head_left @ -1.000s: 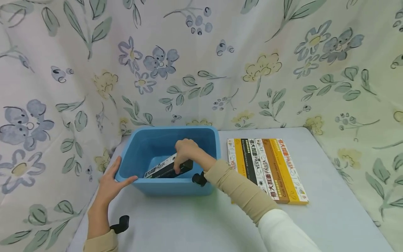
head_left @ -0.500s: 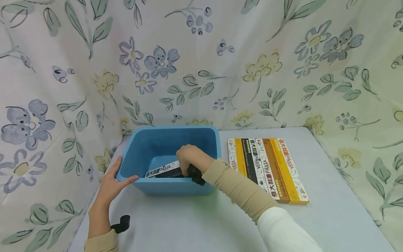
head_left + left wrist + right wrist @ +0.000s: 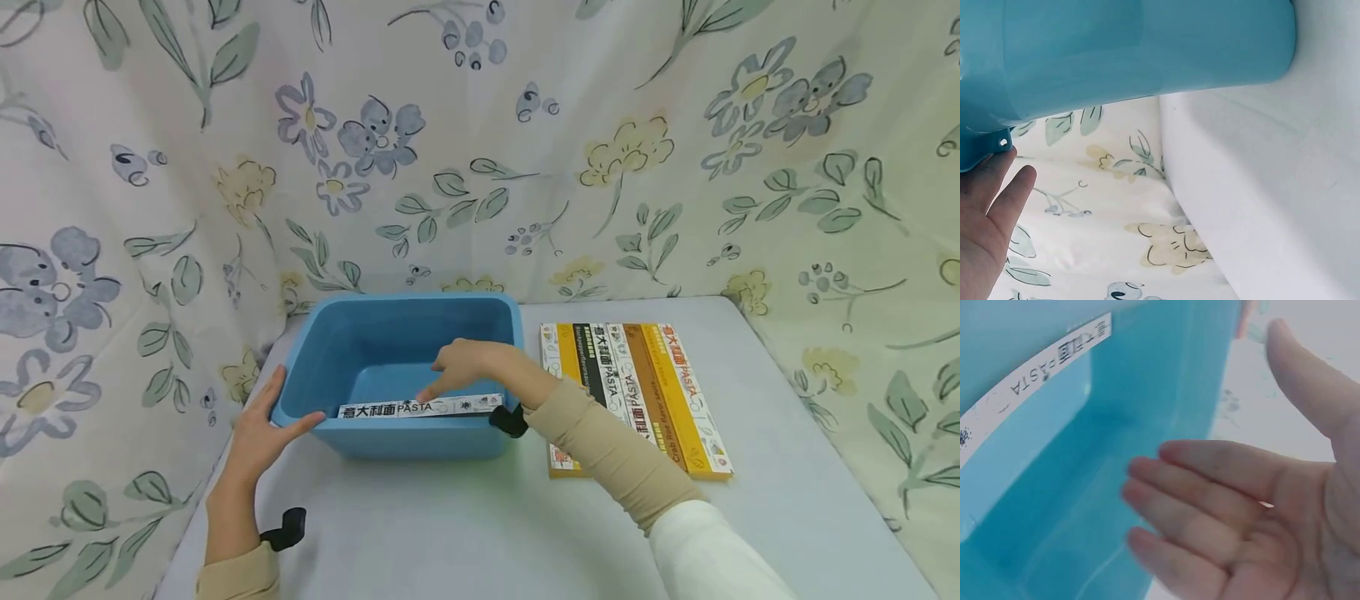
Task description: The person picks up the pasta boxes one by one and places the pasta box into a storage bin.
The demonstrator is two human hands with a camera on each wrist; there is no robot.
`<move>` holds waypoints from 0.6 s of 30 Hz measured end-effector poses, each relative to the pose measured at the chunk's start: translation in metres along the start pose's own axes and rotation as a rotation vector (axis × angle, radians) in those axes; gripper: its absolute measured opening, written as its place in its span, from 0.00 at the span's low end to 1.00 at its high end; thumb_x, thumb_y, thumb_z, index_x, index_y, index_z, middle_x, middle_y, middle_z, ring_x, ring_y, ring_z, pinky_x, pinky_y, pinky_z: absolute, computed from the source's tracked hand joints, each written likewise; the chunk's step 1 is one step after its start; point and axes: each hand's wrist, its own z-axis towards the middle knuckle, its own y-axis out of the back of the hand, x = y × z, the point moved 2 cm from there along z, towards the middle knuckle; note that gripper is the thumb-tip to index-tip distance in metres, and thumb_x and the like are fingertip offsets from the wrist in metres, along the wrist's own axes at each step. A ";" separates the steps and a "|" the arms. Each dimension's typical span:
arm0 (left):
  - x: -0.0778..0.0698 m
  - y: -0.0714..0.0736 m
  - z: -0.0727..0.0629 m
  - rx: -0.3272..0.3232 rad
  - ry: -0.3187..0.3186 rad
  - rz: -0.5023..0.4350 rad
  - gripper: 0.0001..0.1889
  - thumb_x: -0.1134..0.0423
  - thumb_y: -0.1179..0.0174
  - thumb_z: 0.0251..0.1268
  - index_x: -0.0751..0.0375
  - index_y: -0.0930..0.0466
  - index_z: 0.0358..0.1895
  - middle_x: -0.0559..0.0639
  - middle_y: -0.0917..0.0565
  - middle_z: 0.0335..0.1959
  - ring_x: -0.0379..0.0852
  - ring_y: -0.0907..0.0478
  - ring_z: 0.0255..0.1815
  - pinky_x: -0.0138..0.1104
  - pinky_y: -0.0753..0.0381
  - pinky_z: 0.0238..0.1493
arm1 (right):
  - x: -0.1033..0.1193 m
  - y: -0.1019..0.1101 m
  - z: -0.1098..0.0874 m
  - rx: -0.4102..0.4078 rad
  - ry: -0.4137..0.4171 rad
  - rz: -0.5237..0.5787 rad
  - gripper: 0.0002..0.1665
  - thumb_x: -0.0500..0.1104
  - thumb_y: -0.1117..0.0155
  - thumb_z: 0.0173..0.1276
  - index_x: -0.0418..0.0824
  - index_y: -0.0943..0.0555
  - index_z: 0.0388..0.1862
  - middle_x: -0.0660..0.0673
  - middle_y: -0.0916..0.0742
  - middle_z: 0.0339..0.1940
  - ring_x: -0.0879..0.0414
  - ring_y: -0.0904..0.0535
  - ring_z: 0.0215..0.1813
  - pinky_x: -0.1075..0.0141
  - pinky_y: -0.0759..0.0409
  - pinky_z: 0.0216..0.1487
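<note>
A light blue plastic bin stands on the table, left of centre in the head view. Inside it, along the front wall, lies a long narrow pasta box with its white printed side up. My right hand hovers over the bin, holding nothing. In the right wrist view that hand has its fingers extended and its thumb spread, apart from the pasta box. My left hand rests at the bin's front left corner with thumb and fingers spread. The left wrist view shows straight fingers touching the rim.
Several more pasta boxes, yellow, black, brown and white, lie side by side on the table right of the bin. A floral curtain hangs behind and beside the white-covered table.
My right hand has let go of the pasta box and lifted up. The box has gone from slanting, dark side showing, to lying straight along the bin's front wall. The left hand stays put.
</note>
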 end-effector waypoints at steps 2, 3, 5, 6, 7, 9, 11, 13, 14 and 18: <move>0.001 0.000 0.000 0.001 0.002 0.000 0.54 0.47 0.32 0.57 0.53 0.61 0.79 0.64 0.56 0.78 0.73 0.55 0.74 0.70 0.44 0.61 | -0.008 -0.001 -0.011 -0.069 0.070 0.117 0.40 0.62 0.42 0.70 0.39 0.32 0.72 0.44 0.26 0.70 0.49 0.32 0.70 0.55 0.30 0.66; 0.001 -0.001 0.001 -0.004 -0.001 0.000 0.54 0.48 0.32 0.57 0.54 0.61 0.79 0.64 0.55 0.78 0.74 0.54 0.74 0.70 0.43 0.61 | -0.013 -0.003 -0.017 -0.103 0.116 0.176 0.40 0.60 0.42 0.70 0.39 0.33 0.72 0.44 0.26 0.70 0.49 0.31 0.70 0.56 0.29 0.66; 0.000 -0.001 0.001 -0.014 -0.008 0.002 0.54 0.49 0.32 0.57 0.55 0.60 0.79 0.65 0.54 0.77 0.74 0.53 0.73 0.70 0.43 0.61 | -0.023 -0.006 -0.031 -0.156 0.201 0.327 0.40 0.58 0.42 0.71 0.38 0.36 0.74 0.43 0.28 0.71 0.49 0.30 0.69 0.56 0.29 0.66; 0.000 -0.001 0.001 -0.018 -0.010 0.001 0.54 0.49 0.32 0.57 0.55 0.60 0.79 0.65 0.54 0.77 0.74 0.52 0.73 0.69 0.42 0.61 | -0.029 -0.009 -0.038 -0.179 0.240 0.419 0.40 0.57 0.43 0.72 0.38 0.37 0.75 0.43 0.29 0.72 0.48 0.31 0.70 0.55 0.30 0.66; 0.000 -0.002 0.001 -0.020 -0.009 0.000 0.54 0.49 0.32 0.57 0.55 0.60 0.79 0.66 0.54 0.77 0.74 0.52 0.73 0.69 0.42 0.61 | -0.036 -0.011 -0.046 -0.199 0.273 0.516 0.41 0.57 0.43 0.72 0.38 0.39 0.75 0.42 0.29 0.72 0.48 0.31 0.70 0.53 0.31 0.67; 0.000 -0.002 0.001 -0.025 -0.011 -0.003 0.54 0.49 0.31 0.56 0.56 0.60 0.79 0.67 0.54 0.77 0.75 0.51 0.72 0.69 0.41 0.61 | -0.051 -0.016 -0.062 -0.244 0.319 0.699 0.42 0.58 0.43 0.71 0.38 0.40 0.76 0.42 0.29 0.72 0.48 0.31 0.70 0.50 0.34 0.69; -0.001 -0.003 0.002 -0.024 -0.008 -0.008 0.54 0.49 0.32 0.57 0.56 0.60 0.79 0.67 0.54 0.77 0.75 0.51 0.72 0.69 0.41 0.60 | -0.067 -0.021 -0.078 -0.309 0.326 0.847 0.42 0.59 0.43 0.71 0.39 0.39 0.76 0.42 0.28 0.72 0.47 0.33 0.71 0.45 0.38 0.70; -0.001 -0.004 0.003 -0.019 -0.004 -0.014 0.54 0.49 0.32 0.57 0.55 0.61 0.79 0.66 0.55 0.77 0.75 0.51 0.72 0.69 0.41 0.60 | -0.085 -0.026 -0.095 -0.405 0.324 0.922 0.40 0.58 0.45 0.72 0.39 0.38 0.75 0.41 0.28 0.71 0.46 0.33 0.71 0.42 0.40 0.70; -0.001 -0.004 0.003 -0.019 -0.005 -0.018 0.54 0.49 0.32 0.57 0.55 0.61 0.79 0.66 0.55 0.77 0.75 0.51 0.72 0.69 0.41 0.60 | -0.093 -0.029 -0.103 -0.460 0.312 0.937 0.38 0.56 0.46 0.73 0.39 0.38 0.75 0.41 0.28 0.71 0.45 0.34 0.71 0.42 0.40 0.70; 0.000 -0.004 0.002 -0.030 -0.007 -0.031 0.53 0.50 0.32 0.58 0.54 0.60 0.79 0.66 0.53 0.77 0.75 0.51 0.72 0.69 0.40 0.60 | -0.125 -0.047 -0.135 -0.670 0.222 0.949 0.32 0.48 0.51 0.77 0.35 0.38 0.75 0.37 0.29 0.72 0.44 0.34 0.71 0.55 0.34 0.70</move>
